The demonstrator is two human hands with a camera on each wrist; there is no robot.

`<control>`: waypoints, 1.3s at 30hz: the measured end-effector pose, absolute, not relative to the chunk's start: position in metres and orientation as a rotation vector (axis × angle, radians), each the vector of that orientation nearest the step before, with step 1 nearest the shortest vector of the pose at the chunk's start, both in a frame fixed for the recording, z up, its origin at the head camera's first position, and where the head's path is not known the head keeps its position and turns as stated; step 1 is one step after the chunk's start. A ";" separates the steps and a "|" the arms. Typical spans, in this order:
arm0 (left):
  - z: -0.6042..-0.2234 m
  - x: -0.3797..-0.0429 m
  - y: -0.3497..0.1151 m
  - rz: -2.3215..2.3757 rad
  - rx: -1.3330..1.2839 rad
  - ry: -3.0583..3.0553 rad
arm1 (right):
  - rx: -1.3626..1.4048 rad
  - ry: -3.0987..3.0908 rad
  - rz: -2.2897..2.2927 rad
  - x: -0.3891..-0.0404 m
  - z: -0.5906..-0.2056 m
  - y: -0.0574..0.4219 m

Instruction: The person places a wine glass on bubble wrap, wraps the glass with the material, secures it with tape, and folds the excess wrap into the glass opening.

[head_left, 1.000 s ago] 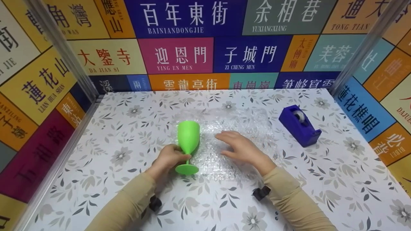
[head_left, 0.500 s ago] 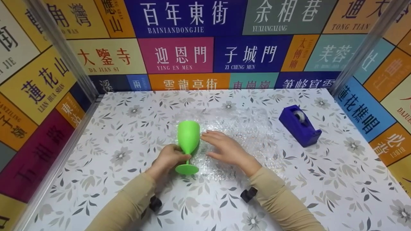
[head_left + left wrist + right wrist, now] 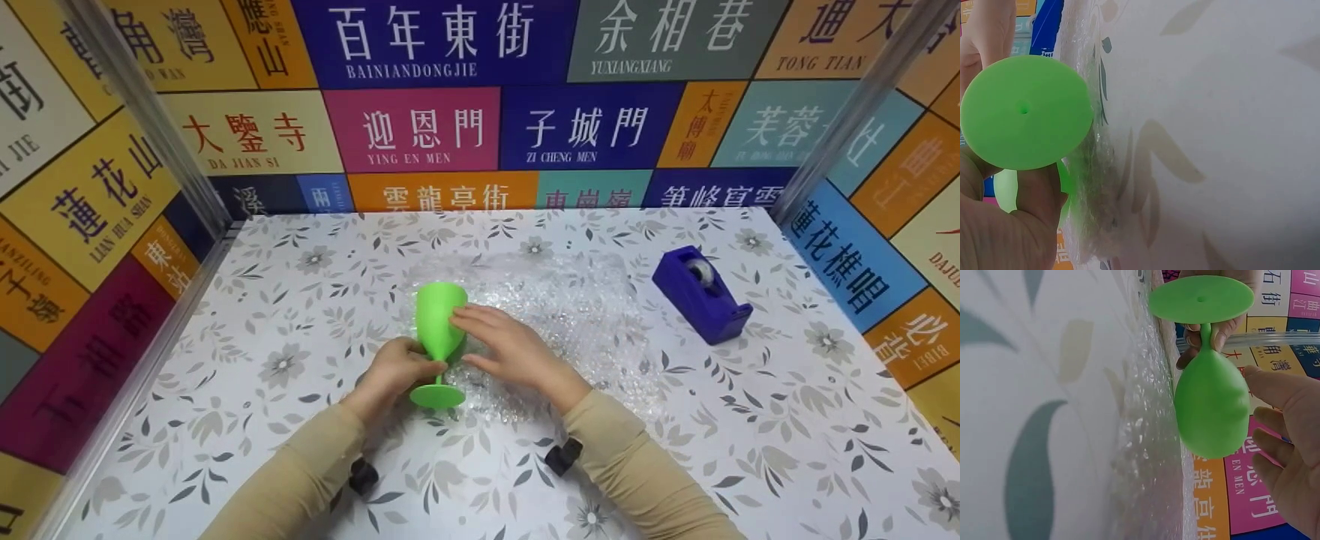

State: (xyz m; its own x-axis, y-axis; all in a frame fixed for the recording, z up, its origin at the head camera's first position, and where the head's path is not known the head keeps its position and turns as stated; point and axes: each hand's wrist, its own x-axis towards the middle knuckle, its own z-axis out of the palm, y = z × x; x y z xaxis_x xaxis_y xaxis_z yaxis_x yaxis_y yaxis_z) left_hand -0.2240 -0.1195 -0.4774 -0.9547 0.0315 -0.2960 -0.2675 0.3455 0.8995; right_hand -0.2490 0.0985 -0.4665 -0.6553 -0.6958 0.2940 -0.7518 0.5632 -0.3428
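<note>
A bright green plastic goblet (image 3: 439, 315) lies on its side over the left part of a clear bubble wrap sheet (image 3: 555, 300), its round foot toward me. My left hand (image 3: 391, 369) pinches the stem between thumb and fingers. In the left wrist view the goblet's foot (image 3: 1027, 112) covers much of that hand. My right hand (image 3: 514, 349) is held at the bowl's right side, fingers extended and fingertips overlapping the bowl in the head view. From the right wrist, the bowl (image 3: 1213, 408) appears with a narrow gap to the relaxed right fingers (image 3: 1275, 444).
A purple tape dispenser (image 3: 701, 296) with a roll of tape stands to the right of the bubble wrap. The table (image 3: 300, 465) has a white floral cover. Panels with printed signs (image 3: 420, 127) wall it at the back and both sides, with clear posts at the corners.
My right hand has moved left across the bubble wrap up to the goblet's bowl. The left hand and the goblet have stayed in place.
</note>
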 end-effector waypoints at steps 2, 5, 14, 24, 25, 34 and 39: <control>-0.477 -0.224 -0.120 1.644 -0.213 2.357 | 1.234 -2.675 0.662 -0.249 -0.465 0.096; -0.478 -0.224 -0.120 1.648 -0.212 2.355 | 1.228 -2.687 0.639 -0.250 -0.464 0.092; -0.477 -0.223 -0.119 1.608 -0.192 2.407 | 1.226 -2.753 0.541 -0.252 -0.469 0.085; -0.478 -0.224 -0.119 1.579 -0.157 2.435 | 1.217 -2.732 0.516 -0.253 -0.472 0.080; -0.478 -0.223 -0.119 1.573 -0.154 2.439 | 1.218 -2.726 0.520 -0.254 -0.472 0.080; -0.476 -0.224 -0.117 1.571 -0.165 2.437 | 1.208 -2.674 0.589 -0.260 -0.472 0.072; -0.475 -0.224 -0.118 1.562 -0.186 2.436 | 1.197 -2.625 0.626 -0.264 -0.476 0.068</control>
State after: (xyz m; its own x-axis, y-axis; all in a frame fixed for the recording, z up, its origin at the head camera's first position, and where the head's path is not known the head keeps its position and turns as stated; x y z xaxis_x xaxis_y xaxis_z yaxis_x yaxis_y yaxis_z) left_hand -0.2242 -0.1177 -0.4750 -0.9629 0.0225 -0.2690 -0.2350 0.4200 0.8766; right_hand -0.2641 0.0685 -0.4762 -0.6565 -0.6746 0.3376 -0.7543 0.5851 -0.2977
